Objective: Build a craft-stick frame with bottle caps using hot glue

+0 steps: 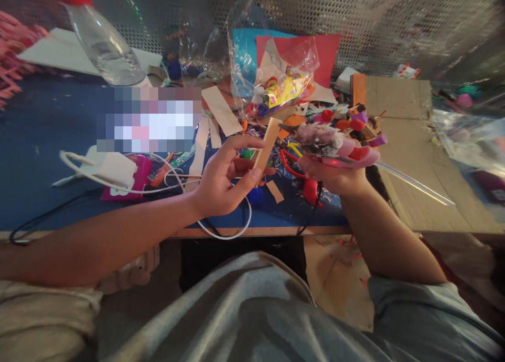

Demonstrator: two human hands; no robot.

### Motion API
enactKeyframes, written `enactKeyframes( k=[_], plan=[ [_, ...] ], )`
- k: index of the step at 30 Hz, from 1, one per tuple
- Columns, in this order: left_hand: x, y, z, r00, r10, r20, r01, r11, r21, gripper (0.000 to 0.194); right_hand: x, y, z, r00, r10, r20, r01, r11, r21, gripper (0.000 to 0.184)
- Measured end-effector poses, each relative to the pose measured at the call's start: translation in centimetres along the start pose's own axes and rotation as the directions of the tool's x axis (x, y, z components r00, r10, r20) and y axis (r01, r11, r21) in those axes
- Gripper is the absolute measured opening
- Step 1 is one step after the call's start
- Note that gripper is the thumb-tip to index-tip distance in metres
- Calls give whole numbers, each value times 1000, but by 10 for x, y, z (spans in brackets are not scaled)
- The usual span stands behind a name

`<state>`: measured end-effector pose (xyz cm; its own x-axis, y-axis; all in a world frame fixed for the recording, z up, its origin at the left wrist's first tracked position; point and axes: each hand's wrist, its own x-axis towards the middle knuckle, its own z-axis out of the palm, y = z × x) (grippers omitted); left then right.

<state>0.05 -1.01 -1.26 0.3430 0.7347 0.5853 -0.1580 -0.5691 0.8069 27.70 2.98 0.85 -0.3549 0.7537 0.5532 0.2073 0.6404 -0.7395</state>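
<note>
My left hand (223,180) pinches a tan cardboard strip (267,143) between thumb and fingers and holds it upright over the blue table top (47,157). My right hand (333,172) is wrapped round a pink glue gun (349,154) whose nozzle points left at the strip's upper end. A clear glue stick (414,183) pokes out of the gun's back to the right. The gun's dark cord (313,207) hangs down over the table edge.
A clear bottle (104,43) stands at the back left. A white charger and cable (114,170) lie on a pink case. Plastic bags with coloured bits (276,83), paper strips (221,109) and red scissors (290,164) crowd the middle. Brown cardboard (410,146) covers the right side.
</note>
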Motion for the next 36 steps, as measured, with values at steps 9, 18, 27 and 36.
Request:
enactKeyframes(
  k=[9,18,27,36],
  plan=[
    [0,0,0,1000,0,-11,0,1000,-14,37,1,-3,1,996,-81,-26,80,997,-23,38],
    [0,-2,-1,1000,8,-11,-8,1000,-5,38,1,-2,2,998,-60,-14,60,998,-26,30],
    [0,-5,-3,999,49,-7,-49,998,-35,42,1,-1,5,993,-117,-10,117,993,0,29],
    [-3,-6,-2,1000,3,-21,-3,1000,-24,41,0,1,-1,994,-94,47,97,994,-44,37]
  ],
)
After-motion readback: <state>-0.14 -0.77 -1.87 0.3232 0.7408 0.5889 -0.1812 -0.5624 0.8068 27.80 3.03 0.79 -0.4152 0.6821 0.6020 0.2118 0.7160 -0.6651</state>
